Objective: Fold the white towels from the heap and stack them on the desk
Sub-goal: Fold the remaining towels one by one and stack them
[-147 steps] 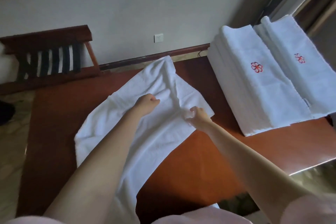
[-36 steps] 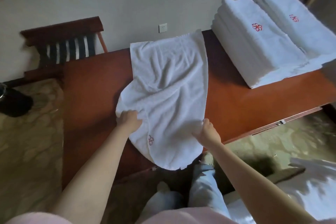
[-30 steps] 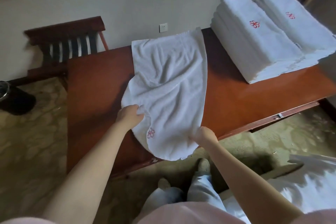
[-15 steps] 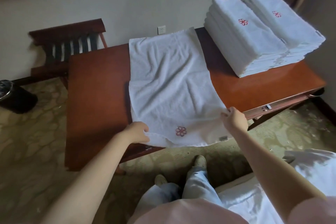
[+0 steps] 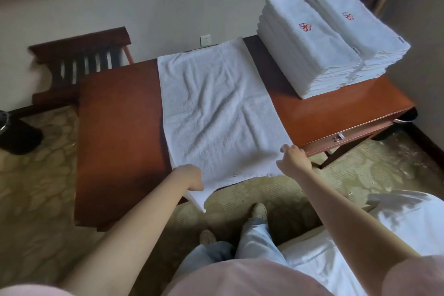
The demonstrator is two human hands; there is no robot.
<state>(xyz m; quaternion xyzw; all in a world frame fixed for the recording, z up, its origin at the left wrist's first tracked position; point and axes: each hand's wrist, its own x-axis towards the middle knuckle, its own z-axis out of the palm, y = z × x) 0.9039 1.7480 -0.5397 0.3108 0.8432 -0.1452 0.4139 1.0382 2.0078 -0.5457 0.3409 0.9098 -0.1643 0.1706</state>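
Note:
A white towel [image 5: 216,113] lies spread lengthwise across the red-brown desk [image 5: 115,127], from its far edge to its near edge. My left hand [image 5: 189,176] grips the towel's near left corner, which is lifted and hangs off the desk edge; the fingers are hidden under the cloth. My right hand [image 5: 293,158] holds the near right corner at the desk edge. Two stacks of folded white towels [image 5: 312,55] with red flower emblems stand side by side on the desk's right end.
A dark wooden slatted rack [image 5: 81,62] stands behind the desk at left. A black bin [image 5: 14,137] sits on the patterned carpet at far left. White bedding [image 5: 384,235] lies at lower right. My feet [image 5: 257,214] are below the desk edge.
The bunched towel has been pulled flat along the desk. In the last half second its near edge has been lifted and turned, hiding the red emblem.

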